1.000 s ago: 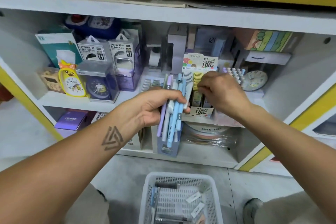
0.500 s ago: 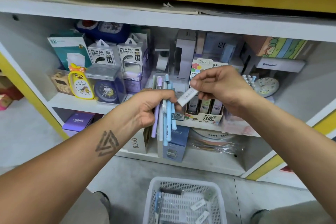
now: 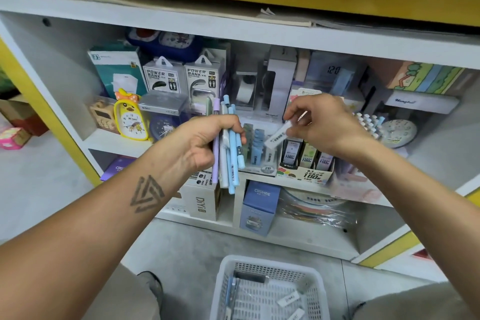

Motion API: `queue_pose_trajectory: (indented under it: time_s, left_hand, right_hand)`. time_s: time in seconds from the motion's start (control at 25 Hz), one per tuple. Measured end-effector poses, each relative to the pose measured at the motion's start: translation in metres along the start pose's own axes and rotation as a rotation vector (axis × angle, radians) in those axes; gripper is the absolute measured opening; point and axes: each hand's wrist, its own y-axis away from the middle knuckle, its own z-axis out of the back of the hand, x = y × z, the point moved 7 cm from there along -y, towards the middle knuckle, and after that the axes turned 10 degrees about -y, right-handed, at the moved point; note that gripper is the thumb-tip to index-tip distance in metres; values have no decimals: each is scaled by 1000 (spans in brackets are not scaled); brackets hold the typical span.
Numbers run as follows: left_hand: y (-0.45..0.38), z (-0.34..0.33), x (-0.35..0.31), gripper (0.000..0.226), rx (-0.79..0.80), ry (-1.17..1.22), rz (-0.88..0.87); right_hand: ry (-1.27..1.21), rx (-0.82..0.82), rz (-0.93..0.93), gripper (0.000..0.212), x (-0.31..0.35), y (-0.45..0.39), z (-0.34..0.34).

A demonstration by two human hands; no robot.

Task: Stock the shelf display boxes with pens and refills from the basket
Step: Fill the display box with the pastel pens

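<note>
Before the shelf (image 3: 117, 141), I am gripping a bundle of pens (image 3: 230, 148) upright in my left hand (image 3: 205, 141), while my right hand (image 3: 324, 125) is pinching a small white refill case (image 3: 278, 135) just above the display boxes (image 3: 305, 163). Down on the floor, the basket (image 3: 268, 291) is sitting with more refills inside.

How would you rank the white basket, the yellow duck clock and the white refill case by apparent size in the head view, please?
1. white basket, though nearest the camera
2. yellow duck clock
3. white refill case, pinched by the right hand
</note>
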Motion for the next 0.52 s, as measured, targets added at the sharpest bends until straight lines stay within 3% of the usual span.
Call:
queue_pose_trajectory:
  time_s: [0.52]
  left_hand:
    - [-8,10,9,10,21,21,46]
  right_hand:
    - [293,-92,226,12,9,-30,-10]
